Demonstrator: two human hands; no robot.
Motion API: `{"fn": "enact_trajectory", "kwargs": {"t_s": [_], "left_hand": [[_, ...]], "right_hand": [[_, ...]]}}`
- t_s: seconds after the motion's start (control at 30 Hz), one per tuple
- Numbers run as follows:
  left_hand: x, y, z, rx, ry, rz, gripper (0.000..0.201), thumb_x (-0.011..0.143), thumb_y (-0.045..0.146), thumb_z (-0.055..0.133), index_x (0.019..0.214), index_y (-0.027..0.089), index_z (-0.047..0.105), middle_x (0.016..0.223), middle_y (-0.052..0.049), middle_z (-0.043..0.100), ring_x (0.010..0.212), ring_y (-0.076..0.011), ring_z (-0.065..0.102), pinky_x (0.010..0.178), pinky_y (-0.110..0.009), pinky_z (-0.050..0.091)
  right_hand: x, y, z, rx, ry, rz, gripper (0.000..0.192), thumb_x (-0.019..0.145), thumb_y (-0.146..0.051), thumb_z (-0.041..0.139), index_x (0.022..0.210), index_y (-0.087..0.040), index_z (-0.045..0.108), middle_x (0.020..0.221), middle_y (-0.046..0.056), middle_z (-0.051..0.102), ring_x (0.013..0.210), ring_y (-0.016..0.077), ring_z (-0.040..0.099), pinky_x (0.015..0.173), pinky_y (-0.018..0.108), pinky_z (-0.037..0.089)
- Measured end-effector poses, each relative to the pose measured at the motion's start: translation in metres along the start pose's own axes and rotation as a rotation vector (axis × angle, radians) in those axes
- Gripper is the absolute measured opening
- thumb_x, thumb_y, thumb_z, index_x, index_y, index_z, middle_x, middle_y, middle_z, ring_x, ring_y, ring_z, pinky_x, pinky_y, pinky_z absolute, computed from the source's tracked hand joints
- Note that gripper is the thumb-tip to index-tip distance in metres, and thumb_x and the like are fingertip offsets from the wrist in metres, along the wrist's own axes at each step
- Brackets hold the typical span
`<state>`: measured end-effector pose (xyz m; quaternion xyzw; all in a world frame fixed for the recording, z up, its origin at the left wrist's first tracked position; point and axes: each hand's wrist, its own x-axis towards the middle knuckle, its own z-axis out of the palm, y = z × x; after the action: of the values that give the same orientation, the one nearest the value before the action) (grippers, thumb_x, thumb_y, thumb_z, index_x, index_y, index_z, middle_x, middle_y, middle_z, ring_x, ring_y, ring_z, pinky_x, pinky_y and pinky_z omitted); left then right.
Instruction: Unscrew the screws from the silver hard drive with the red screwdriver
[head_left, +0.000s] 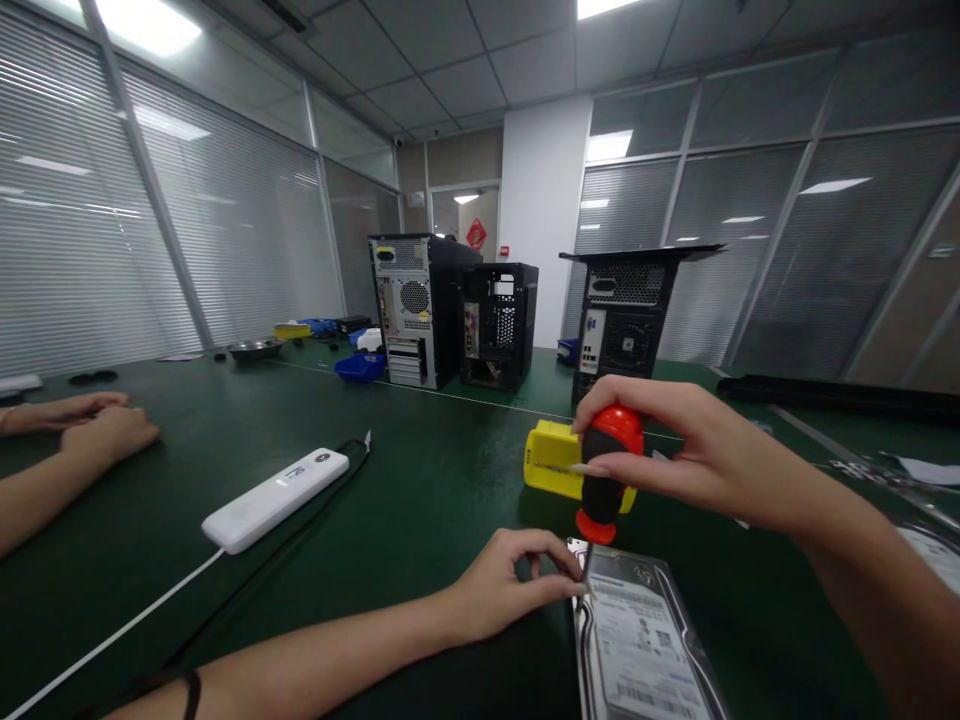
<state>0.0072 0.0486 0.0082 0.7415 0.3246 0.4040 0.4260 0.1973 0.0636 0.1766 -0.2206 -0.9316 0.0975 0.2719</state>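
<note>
1. hard drive (637, 640) lies flat on the green counter (420, 500) at the near edge — its top-left corner under the screwdriver tip.
2. left hand (517, 585) rests at that corner, fingertips pinched shut on the drive's edge.
3. right hand (697, 450) is just above, fingers wrapped around the screwdriver (609, 470), upright, red-and-black handle.
4. yellow box (551, 458) sits just behind it.
5. farther left — another person's hands (90, 425); computer cases (450, 310) stand beyond.

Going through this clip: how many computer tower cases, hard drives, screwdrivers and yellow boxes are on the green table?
Computer tower cases: 3
Hard drive: 1
Screwdriver, in the right hand: 1
Yellow box: 1
Total: 6
</note>
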Motion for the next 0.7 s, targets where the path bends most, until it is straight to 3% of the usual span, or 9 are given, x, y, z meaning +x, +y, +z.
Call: {"fn": "enact_trajectory", "kwargs": {"t_s": [0.5,0.7], "left_hand": [[-0.0004,0.0036,0.0047,0.065,-0.035,0.021,0.012,0.083,0.023,0.068,0.086,0.012,0.07,0.08,-0.002,0.066,0.071,-0.0114,0.056,0.067,-0.02,0.042],[-0.0001,0.0059,0.0048,0.071,-0.033,0.009,0.012,0.083,0.023,0.067,0.085,0.012,0.069,0.078,-0.002,0.064,0.069,-0.0112,0.054,0.066,-0.02,0.041]], "right_hand": [[-0.0016,-0.0026,-0.0021,0.014,-0.034,-0.037,0.016,0.09,-0.036,0.056,0.098,-0.024,0.062,0.09,-0.003,0.065,0.079,0.0111,0.061,0.071,0.02,0.047],[-0.0055,0.0018,-0.005,0.035,-0.102,0.007,0.025,0.094,-0.037,0.048,0.116,-0.028,0.054,0.106,0.0,0.062,0.091,0.0155,0.06,0.077,0.026,0.048]]}}
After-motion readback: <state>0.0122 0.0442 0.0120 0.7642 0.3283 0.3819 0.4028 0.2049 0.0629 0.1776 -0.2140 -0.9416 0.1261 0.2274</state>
